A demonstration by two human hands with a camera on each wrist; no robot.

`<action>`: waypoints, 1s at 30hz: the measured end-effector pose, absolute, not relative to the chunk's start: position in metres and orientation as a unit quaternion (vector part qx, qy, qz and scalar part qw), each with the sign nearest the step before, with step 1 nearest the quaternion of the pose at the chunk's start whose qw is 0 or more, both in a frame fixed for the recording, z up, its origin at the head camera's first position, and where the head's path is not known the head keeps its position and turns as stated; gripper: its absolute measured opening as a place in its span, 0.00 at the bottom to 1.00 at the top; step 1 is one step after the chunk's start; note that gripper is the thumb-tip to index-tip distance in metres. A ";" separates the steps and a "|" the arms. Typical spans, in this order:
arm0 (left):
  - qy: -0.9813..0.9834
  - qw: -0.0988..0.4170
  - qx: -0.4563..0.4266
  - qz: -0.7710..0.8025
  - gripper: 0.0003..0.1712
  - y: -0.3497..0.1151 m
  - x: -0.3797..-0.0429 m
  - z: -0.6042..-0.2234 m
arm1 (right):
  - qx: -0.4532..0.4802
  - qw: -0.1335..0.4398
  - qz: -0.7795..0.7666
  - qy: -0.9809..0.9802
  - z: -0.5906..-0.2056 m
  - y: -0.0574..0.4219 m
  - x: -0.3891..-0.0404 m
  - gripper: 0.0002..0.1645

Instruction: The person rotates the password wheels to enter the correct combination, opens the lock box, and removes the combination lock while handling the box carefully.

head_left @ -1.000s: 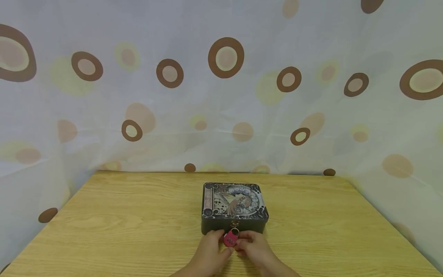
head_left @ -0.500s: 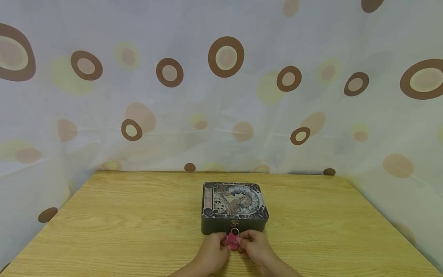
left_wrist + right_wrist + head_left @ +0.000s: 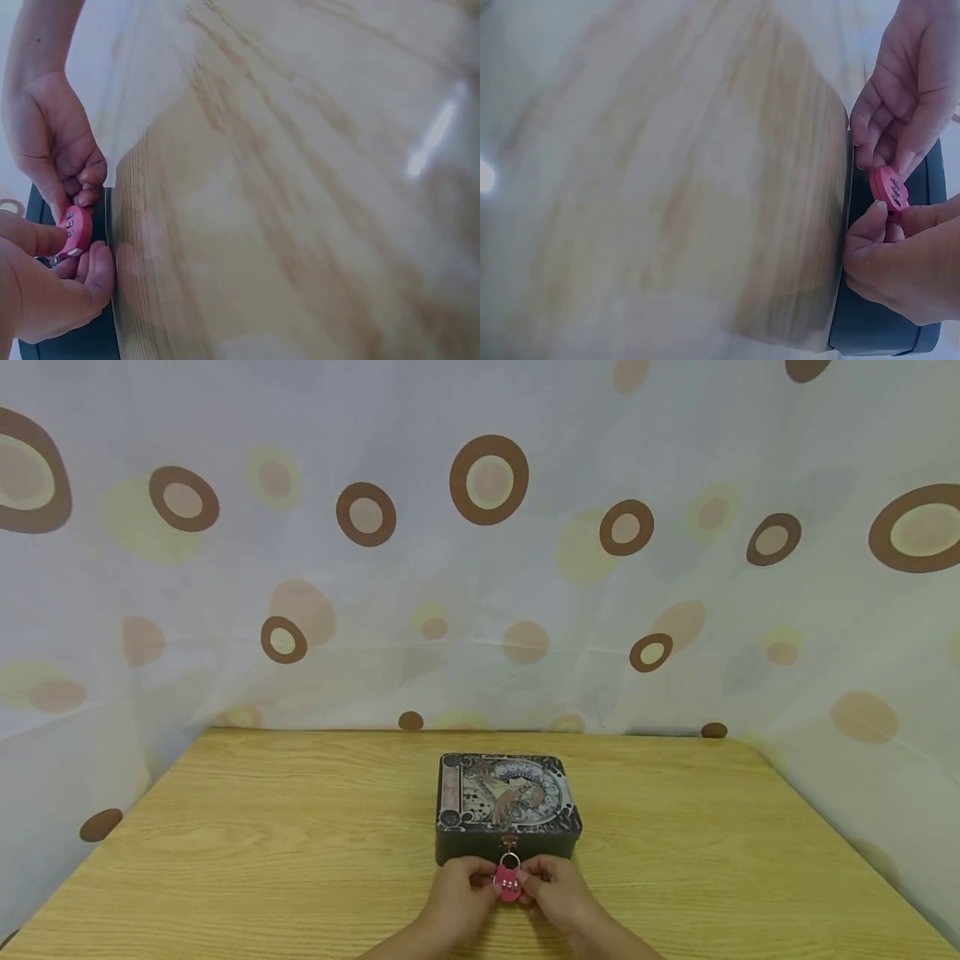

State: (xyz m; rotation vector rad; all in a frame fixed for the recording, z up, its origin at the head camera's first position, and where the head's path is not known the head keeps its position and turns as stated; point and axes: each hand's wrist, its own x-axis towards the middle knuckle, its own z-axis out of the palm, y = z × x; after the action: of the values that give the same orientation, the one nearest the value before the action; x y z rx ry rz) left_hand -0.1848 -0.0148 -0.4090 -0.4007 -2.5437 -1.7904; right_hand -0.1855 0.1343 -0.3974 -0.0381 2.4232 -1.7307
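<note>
A pink combination padlock with a silver shackle and a row of number dials is at the front of a dark tin box with a picture on its lid. The shackle's top meets the small metal clasp; whether it passes through is too small to tell. My left hand pinches the padlock's left side. From the other side, my right hand grips it between thumb and fingers. In the left wrist view the padlock is between both hands; the right wrist view shows the padlock against the box's dark front.
The box stands on a wood-grain table. Behind and along both sides hangs a pale cloth with brown and yellow circles.
The padlock has turned from a leftward tilt to nearly upright and shifted slightly right, its dials showing more clearly. Both hands keep hold of it. The box has stayed put.
</note>
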 end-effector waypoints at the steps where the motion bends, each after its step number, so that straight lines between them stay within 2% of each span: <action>1: -0.807 -0.004 -0.123 -0.577 0.08 -0.015 -0.185 -0.409 | -0.017 0.081 -0.579 0.811 -0.397 0.135 -0.185 0.10; 15: -0.768 -0.051 -0.063 -0.635 0.07 -0.010 -0.186 -0.409 | -0.043 0.073 -0.569 0.818 -0.399 0.138 -0.189 0.11; 24: -0.747 -0.084 -0.036 -0.658 0.06 -0.008 -0.187 -0.410 | -0.019 0.099 -0.562 0.821 -0.397 0.139 -0.191 0.10; 30: -0.743 -0.097 -0.027 -0.662 0.06 -0.009 -0.187 -0.409 | -0.046 0.116 -0.565 0.816 -0.396 0.142 -0.191 0.12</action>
State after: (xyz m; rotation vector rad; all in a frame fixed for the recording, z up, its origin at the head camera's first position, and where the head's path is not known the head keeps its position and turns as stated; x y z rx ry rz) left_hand -0.1873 -0.0089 -0.4091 -0.0903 -2.4906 -2.2188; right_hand -0.1910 0.1416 -0.3964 -0.1338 2.3895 -1.6553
